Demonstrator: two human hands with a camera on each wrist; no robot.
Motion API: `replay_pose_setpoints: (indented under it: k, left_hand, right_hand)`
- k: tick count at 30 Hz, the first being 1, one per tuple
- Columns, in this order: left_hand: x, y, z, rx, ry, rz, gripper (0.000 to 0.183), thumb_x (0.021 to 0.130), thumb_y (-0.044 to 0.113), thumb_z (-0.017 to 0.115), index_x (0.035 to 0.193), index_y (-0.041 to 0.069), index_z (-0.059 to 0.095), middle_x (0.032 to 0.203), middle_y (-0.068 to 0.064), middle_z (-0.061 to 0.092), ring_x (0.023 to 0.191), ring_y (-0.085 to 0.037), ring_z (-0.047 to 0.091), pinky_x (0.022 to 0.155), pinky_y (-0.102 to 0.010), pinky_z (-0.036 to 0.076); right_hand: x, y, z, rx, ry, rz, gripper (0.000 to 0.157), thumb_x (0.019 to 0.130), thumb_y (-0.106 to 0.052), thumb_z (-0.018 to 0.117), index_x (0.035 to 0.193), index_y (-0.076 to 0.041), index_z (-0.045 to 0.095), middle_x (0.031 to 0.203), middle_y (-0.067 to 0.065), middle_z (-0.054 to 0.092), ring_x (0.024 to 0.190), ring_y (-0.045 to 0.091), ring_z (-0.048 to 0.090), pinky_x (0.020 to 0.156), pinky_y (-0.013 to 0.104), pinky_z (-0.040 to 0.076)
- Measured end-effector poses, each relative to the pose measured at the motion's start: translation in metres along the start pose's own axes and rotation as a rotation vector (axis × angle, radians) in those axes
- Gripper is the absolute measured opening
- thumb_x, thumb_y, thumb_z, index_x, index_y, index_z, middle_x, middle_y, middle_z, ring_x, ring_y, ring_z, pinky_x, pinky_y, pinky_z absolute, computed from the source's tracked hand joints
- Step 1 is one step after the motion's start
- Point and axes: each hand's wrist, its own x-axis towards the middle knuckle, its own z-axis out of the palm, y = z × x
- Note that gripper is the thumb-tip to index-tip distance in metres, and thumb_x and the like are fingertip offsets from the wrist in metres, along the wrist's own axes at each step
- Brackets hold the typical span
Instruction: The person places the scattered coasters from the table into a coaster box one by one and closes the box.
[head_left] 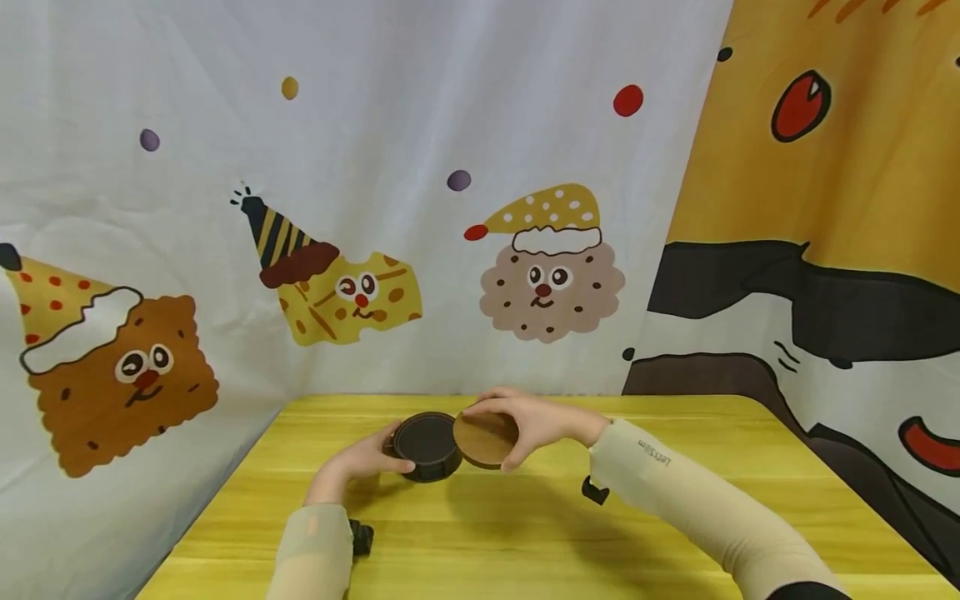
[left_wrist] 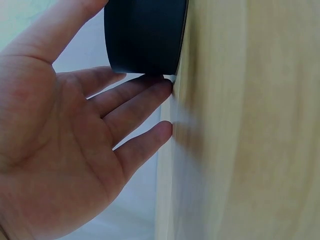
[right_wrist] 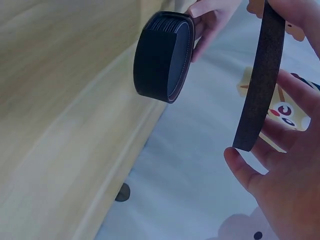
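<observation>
A round black coaster holder (head_left: 429, 442) stands on the table toward its far side. Thin stacked layers show through a gap in its wall in the right wrist view, and stitching runs along its rim. My left hand (head_left: 366, 457) holds it from the left side, thumb at the front and fingers around the back. In my right hand (head_left: 536, 419) is a round brown disc (head_left: 486, 442), gripped by its edge between thumb and fingers. The disc is tilted and raised above the table, just right of the holder. Seen edge-on, the disc (right_wrist: 262, 82) is dark and fairly thick.
The yellow wood-grain table (head_left: 465, 550) ends at a white curtain (head_left: 420, 108) printed with cartoon food figures. Another patterned cloth (head_left: 810, 217) hangs at the right. Black wrist cameras sit under both forearms, and the right arm's shadow falls across the table.
</observation>
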Motion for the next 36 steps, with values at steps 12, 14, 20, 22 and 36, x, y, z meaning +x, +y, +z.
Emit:
replay_pose_setpoints:
  k: [12, 14, 20, 22, 36]
  left_hand:
    - [0.002, 0.0, -0.001, 0.04, 0.002, -0.002, 0.098, 0.084, 0.031, 0.078, 0.154, -0.001, 0.017, 0.151, -0.027, 0.03, 0.136, -0.044, 0.031, 0.105, -0.058, 0.03]
    - [0.003, 0.0, -0.001, 0.035, 0.001, 0.005, 0.097, 0.084, 0.031, 0.077, 0.154, -0.001, 0.017, 0.151, -0.026, 0.03, 0.136, -0.044, 0.031, 0.105, -0.058, 0.031]
    - [0.004, -0.001, -0.003, 0.034, -0.006, 0.026, 0.095, 0.085, 0.031, 0.076, 0.154, 0.0, 0.017, 0.151, -0.025, 0.031, 0.136, -0.043, 0.032, 0.105, -0.059, 0.03]
    - [0.005, -0.001, -0.004, 0.038, -0.009, 0.029, 0.095, 0.085, 0.03, 0.076, 0.154, 0.001, 0.018, 0.151, -0.024, 0.031, 0.136, -0.043, 0.032, 0.105, -0.059, 0.03]
    - [0.002, 0.002, -0.004, 0.045, -0.002, -0.01, 0.095, 0.086, 0.029, 0.076, 0.153, -0.003, 0.018, 0.149, -0.026, 0.034, 0.134, -0.043, 0.035, 0.103, -0.058, 0.034]
  right_hand:
    - [0.057, 0.014, 0.015, -0.034, 0.027, 0.04, 0.089, 0.07, -0.037, 0.085, 0.148, -0.025, 0.044, 0.145, 0.005, 0.038, 0.126, 0.021, 0.041, 0.102, 0.04, 0.038]
    - [0.066, 0.018, 0.019, -0.028, 0.032, 0.036, 0.088, 0.07, -0.037, 0.085, 0.147, -0.024, 0.044, 0.143, 0.005, 0.04, 0.124, 0.02, 0.043, 0.102, 0.039, 0.039]
    - [0.09, 0.024, 0.027, -0.01, 0.036, 0.063, 0.087, 0.071, -0.038, 0.086, 0.147, -0.023, 0.045, 0.143, 0.006, 0.041, 0.124, 0.021, 0.042, 0.101, 0.038, 0.04]
    - [0.096, 0.026, 0.029, -0.02, 0.035, 0.086, 0.087, 0.071, -0.039, 0.086, 0.147, -0.024, 0.045, 0.144, 0.005, 0.041, 0.125, 0.021, 0.042, 0.101, 0.039, 0.04]
    - [0.118, 0.029, 0.053, -0.064, 0.019, 0.115, 0.086, 0.072, -0.043, 0.084, 0.147, -0.022, 0.045, 0.147, 0.008, 0.039, 0.13, 0.025, 0.039, 0.1, 0.039, 0.041]
